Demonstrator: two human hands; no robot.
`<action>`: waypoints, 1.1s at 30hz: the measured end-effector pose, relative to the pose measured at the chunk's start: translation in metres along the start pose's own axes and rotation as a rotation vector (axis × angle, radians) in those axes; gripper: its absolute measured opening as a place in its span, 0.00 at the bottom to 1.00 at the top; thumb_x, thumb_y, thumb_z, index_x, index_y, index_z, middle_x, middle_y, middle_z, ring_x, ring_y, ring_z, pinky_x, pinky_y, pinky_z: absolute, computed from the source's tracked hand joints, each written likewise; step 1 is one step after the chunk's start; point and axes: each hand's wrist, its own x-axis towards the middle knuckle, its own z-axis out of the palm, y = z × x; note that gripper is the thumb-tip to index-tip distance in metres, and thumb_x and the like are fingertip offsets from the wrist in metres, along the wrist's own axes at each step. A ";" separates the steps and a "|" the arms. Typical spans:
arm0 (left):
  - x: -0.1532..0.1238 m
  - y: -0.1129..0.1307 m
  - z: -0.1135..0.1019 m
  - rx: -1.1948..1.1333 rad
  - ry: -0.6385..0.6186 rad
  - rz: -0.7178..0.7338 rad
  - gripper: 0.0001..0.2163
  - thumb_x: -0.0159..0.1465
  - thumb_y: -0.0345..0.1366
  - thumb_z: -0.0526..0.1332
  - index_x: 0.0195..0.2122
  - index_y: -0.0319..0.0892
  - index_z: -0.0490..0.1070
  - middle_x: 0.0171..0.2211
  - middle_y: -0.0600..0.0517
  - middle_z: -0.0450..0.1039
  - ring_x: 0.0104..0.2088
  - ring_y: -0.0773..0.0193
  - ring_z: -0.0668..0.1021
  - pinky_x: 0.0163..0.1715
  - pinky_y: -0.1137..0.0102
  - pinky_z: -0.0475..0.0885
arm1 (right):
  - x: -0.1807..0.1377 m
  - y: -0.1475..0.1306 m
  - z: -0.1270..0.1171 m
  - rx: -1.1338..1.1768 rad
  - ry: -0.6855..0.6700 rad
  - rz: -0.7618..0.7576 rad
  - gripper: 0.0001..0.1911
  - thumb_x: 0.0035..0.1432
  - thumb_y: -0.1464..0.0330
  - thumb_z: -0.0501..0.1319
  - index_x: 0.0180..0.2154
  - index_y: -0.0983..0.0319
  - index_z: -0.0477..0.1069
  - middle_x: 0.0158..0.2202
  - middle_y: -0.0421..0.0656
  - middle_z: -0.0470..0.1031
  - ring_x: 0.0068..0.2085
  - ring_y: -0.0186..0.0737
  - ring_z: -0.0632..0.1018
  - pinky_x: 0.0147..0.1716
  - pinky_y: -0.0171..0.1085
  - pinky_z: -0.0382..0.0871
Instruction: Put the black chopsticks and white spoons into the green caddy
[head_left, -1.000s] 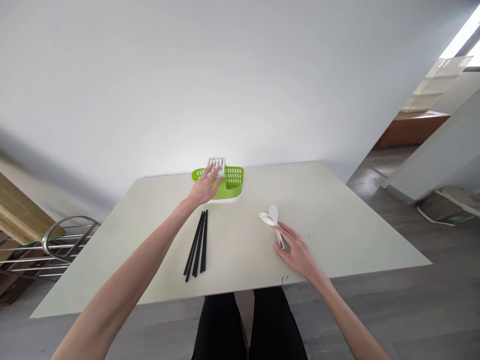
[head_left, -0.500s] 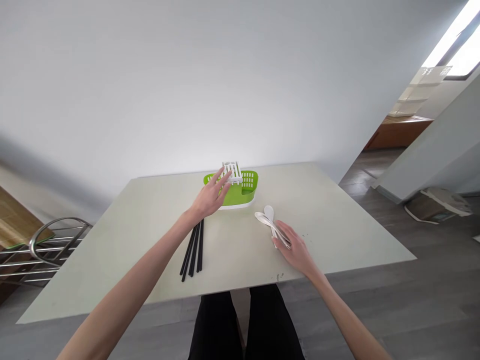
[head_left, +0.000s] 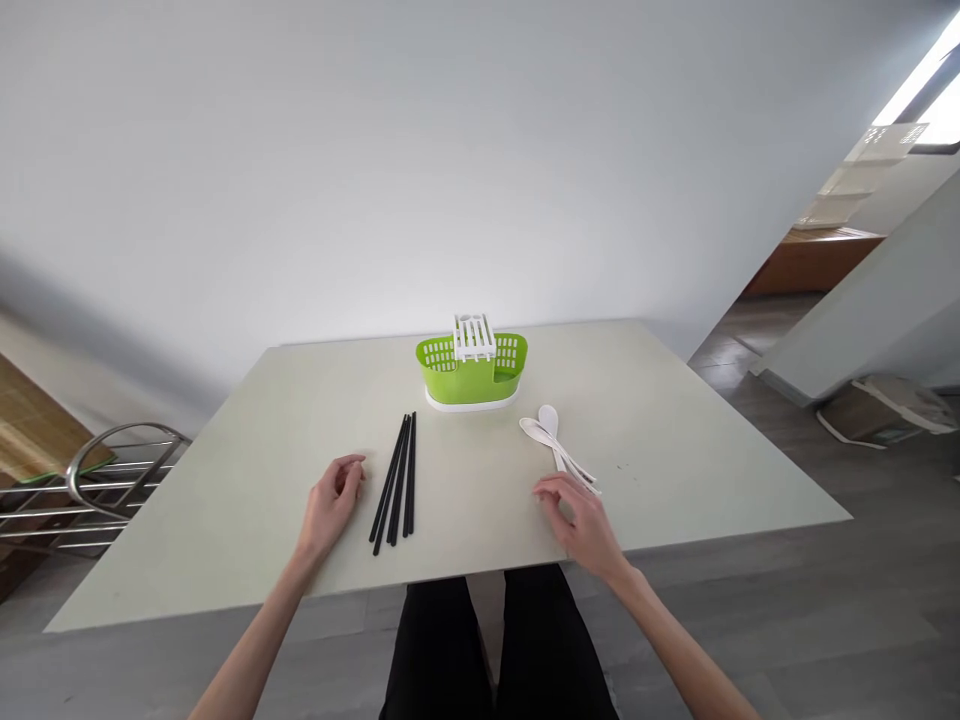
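Observation:
My left hand (head_left: 332, 503) rests on the table at the left, its fingers curled in with nothing in them. Just to its right lie several black chopsticks (head_left: 396, 482), roughly side by side. My right hand (head_left: 583, 522) is near the table's front edge, thumb apart from its bent fingers, holding nothing. Past its fingertips, close to the handle ends, two white spoons (head_left: 548, 420) lie crossed. Farther back stands a green slotted basket (head_left: 471, 382) with a white base. A white slatted piece (head_left: 474, 337) with round holes sits over its middle.
The pale table (head_left: 247, 440) meets a plain wall (head_left: 450, 170) at its back. A metal-tube rack (head_left: 105, 480) stands beyond the left edge. At the far right, a bin-like container (head_left: 881, 410) is on the floor by a wall corner.
My left hand has drawn back from the basket to the table left of the chopsticks. My right hand has come off the spoons and moved slightly nearer to me.

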 end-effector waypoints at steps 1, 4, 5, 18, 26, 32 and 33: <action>-0.004 -0.001 0.001 -0.003 -0.003 0.009 0.21 0.72 0.54 0.54 0.51 0.44 0.73 0.34 0.53 0.75 0.30 0.63 0.74 0.33 0.69 0.69 | 0.003 -0.002 0.007 0.033 -0.057 0.023 0.14 0.74 0.64 0.52 0.42 0.56 0.76 0.44 0.47 0.79 0.38 0.42 0.78 0.39 0.41 0.73; -0.011 -0.002 0.003 0.004 0.009 0.029 0.20 0.71 0.54 0.55 0.50 0.44 0.74 0.34 0.53 0.75 0.32 0.62 0.74 0.35 0.68 0.70 | 0.009 -0.002 0.022 0.105 -0.142 0.125 0.14 0.73 0.65 0.52 0.38 0.58 0.75 0.38 0.44 0.78 0.32 0.39 0.75 0.32 0.38 0.69; -0.013 -0.002 0.003 0.009 0.011 0.030 0.20 0.71 0.54 0.56 0.50 0.44 0.75 0.34 0.52 0.76 0.32 0.62 0.74 0.35 0.68 0.70 | 0.010 -0.001 0.024 0.119 -0.150 0.154 0.14 0.72 0.65 0.53 0.37 0.58 0.75 0.36 0.44 0.77 0.31 0.39 0.75 0.31 0.38 0.67; -0.016 -0.007 0.009 0.227 -0.106 0.213 0.19 0.68 0.56 0.60 0.46 0.47 0.74 0.29 0.55 0.73 0.29 0.62 0.73 0.33 0.68 0.69 | 0.009 -0.002 0.026 0.131 -0.122 0.238 0.11 0.68 0.65 0.55 0.36 0.58 0.75 0.33 0.42 0.77 0.30 0.39 0.73 0.31 0.37 0.65; -0.016 -0.006 0.009 0.238 -0.126 0.214 0.19 0.70 0.57 0.57 0.48 0.47 0.71 0.31 0.55 0.73 0.29 0.62 0.73 0.34 0.67 0.71 | 0.008 -0.001 0.026 0.123 -0.129 0.242 0.11 0.68 0.65 0.55 0.36 0.58 0.74 0.33 0.42 0.77 0.30 0.39 0.74 0.31 0.37 0.66; -0.007 -0.001 -0.014 0.480 -0.171 0.136 0.17 0.68 0.53 0.55 0.44 0.46 0.72 0.40 0.47 0.79 0.35 0.56 0.80 0.33 0.65 0.71 | 0.008 -0.001 0.026 0.107 -0.135 0.250 0.12 0.68 0.64 0.55 0.36 0.59 0.75 0.32 0.42 0.77 0.30 0.38 0.74 0.30 0.37 0.65; -0.004 0.000 -0.019 0.563 -0.173 0.126 0.15 0.67 0.51 0.55 0.42 0.46 0.73 0.41 0.46 0.80 0.35 0.54 0.81 0.33 0.64 0.70 | 0.008 -0.001 0.026 0.108 -0.133 0.248 0.12 0.68 0.64 0.55 0.36 0.59 0.75 0.32 0.42 0.77 0.30 0.38 0.73 0.30 0.37 0.65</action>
